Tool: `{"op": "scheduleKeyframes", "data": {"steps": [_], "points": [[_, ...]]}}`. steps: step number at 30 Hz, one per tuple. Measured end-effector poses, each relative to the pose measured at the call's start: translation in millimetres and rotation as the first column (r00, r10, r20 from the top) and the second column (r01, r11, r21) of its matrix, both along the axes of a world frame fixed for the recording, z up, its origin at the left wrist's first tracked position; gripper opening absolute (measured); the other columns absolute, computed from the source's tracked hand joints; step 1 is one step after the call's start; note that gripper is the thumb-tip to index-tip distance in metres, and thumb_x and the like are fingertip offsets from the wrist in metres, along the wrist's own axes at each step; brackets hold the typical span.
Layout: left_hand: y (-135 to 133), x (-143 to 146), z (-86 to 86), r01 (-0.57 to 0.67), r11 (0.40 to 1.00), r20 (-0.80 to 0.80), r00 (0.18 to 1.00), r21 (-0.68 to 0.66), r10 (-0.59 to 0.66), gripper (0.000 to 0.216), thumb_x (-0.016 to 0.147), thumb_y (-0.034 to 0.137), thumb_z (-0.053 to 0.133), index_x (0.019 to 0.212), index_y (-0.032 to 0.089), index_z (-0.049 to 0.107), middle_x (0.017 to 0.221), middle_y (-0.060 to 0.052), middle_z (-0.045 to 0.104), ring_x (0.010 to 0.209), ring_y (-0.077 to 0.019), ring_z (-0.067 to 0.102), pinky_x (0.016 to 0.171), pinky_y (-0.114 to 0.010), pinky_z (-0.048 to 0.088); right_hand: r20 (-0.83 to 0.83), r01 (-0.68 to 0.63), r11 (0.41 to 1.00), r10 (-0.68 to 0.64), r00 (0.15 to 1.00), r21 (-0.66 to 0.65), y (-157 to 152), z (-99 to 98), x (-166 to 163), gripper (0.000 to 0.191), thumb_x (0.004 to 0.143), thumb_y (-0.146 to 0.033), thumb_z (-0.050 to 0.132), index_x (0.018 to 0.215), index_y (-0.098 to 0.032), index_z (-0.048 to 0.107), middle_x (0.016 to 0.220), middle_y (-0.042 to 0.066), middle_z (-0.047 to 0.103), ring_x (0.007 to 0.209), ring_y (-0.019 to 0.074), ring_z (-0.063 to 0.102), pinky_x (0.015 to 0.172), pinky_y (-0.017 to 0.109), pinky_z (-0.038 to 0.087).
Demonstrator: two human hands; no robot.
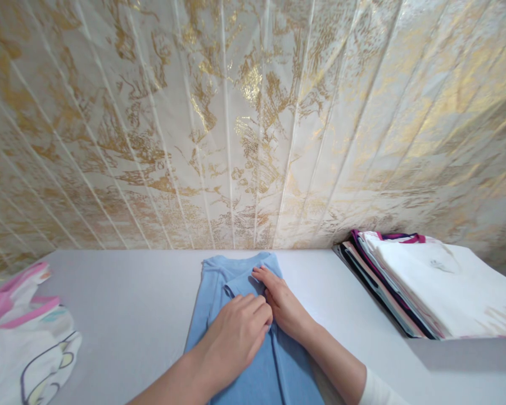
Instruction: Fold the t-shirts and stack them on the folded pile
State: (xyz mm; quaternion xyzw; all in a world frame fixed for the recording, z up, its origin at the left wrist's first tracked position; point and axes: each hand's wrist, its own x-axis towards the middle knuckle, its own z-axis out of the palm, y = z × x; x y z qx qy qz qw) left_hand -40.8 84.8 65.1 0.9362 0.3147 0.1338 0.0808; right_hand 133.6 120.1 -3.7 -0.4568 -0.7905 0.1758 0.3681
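Observation:
A light blue shirt (253, 377) lies in front of me, its sides folded inward in a long narrow strip and its neckline at the far end. My left hand (238, 334) is closed over the middle of the shirt, its curled fingers on the folded-over cloth; the fingertips are partly hidden. Close beside it, my right hand (284, 304) rests on the shirt's upper right part, fingers stretched out and touching the fabric. The two hands nearly meet along the fold.
To the right stands a stack of folded clothes (442, 281), a white shirt on top. A crumpled white and pink garment (34, 337) lies at the left. Behind the white table surface (130, 315) rises a gold-patterned curtain (244, 140).

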Motion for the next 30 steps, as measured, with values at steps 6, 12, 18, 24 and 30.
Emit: {"op": "scheduleKeyframes", "data": {"steps": [6, 12, 18, 24, 30], "points": [[0.7, -1.4, -3.1, -0.072, 0.986, 0.091, 0.992, -0.149, 0.086, 0.011, 0.086, 0.020, 0.062, 0.094, 0.021, 0.054, 0.097, -0.002, 0.061, 0.093, -0.0212, 0.056, 0.085, -0.034, 0.044, -0.125, -0.005, 1.000, 0.005, 0.992, 0.001, 1.9, -5.7, 1.2, 0.068, 0.072, 0.007, 0.036, 0.131, -0.021, 0.056, 0.136, 0.009, 0.058, 0.136, 0.0234, 0.042, 0.112, 0.050, 0.035], [5.9, 4.4, -15.8, -0.140, 0.989, 0.012, 0.990, -0.052, 0.141, 0.014, 0.084, 0.009, 0.055, 0.093, 0.018, 0.055, 0.101, -0.006, 0.060, 0.096, -0.0240, 0.055, 0.087, -0.039, 0.047, -0.179, 0.011, 1.000, -0.011, 0.984, -0.004, -0.9, 0.6, 0.0, 0.069, 0.068, 0.007, 0.036, 0.126, -0.024, 0.056, 0.135, 0.006, 0.058, 0.135, 0.0201, 0.043, 0.113, 0.048, 0.033], [10.1, 8.2, -15.7, -0.165, 0.984, 0.011, 0.986, -0.062, 0.166, 0.011, 0.088, 0.009, 0.050, 0.091, 0.017, 0.056, 0.097, -0.007, 0.061, 0.093, -0.0236, 0.058, 0.087, -0.039, 0.048, -0.113, 0.112, 0.993, -0.116, 0.987, -0.043, -42.9, 28.9, -5.8, 0.052, 0.071, 0.002, 0.041, 0.116, -0.021, 0.052, 0.108, 0.007, 0.059, 0.103, 0.0199, 0.058, 0.094, 0.039, 0.049], [6.8, 4.6, -7.2, -0.181, 0.967, 0.011, 0.982, -0.181, 0.186, 0.012, 0.082, 0.009, 0.052, 0.090, 0.017, 0.055, 0.096, -0.006, 0.059, 0.094, -0.0231, 0.056, 0.088, -0.038, 0.047, -0.033, 0.117, 0.992, -0.119, 0.992, -0.044, -66.3, 26.3, -18.3, 0.045, 0.065, 0.003, 0.041, 0.103, -0.020, 0.047, 0.094, 0.006, 0.057, 0.092, 0.0209, 0.057, 0.082, 0.034, 0.049], [7.5, 5.4, -13.8, -0.155, 0.980, 0.010, 0.987, -0.126, 0.158, 0.023, 0.079, 0.008, 0.052, 0.099, 0.018, 0.053, 0.102, -0.007, 0.058, 0.098, -0.0240, 0.054, 0.092, -0.040, 0.045, -0.057, 0.189, 0.981, -0.192, 0.980, -0.045, -60.4, 21.2, -16.2, 0.047, 0.066, 0.003, 0.040, 0.105, -0.021, 0.049, 0.090, 0.003, 0.060, 0.085, 0.0187, 0.059, 0.077, 0.029, 0.047]]}}
